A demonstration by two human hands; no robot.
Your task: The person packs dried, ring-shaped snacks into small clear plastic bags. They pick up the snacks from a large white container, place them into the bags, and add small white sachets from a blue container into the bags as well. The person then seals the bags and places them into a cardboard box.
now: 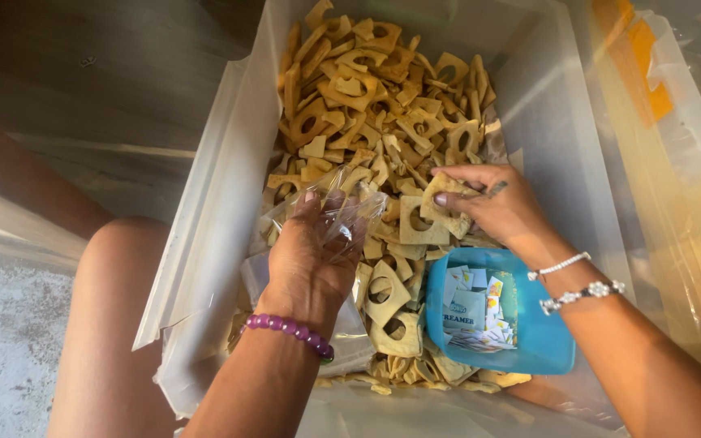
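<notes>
Left hand [311,258] pinches a clear bag [349,212] open; right hand [488,203] pinches square crackers [440,212] just beside it. Best kept mouth-up, fed gently.

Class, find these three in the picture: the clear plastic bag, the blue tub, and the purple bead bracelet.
clear plastic bag [349,212], head view, on the crinkled film above the left hand's fingers.
blue tub [541,345], head view, on its right-hand wall.
purple bead bracelet [290,328], head view, on a middle bead.
</notes>
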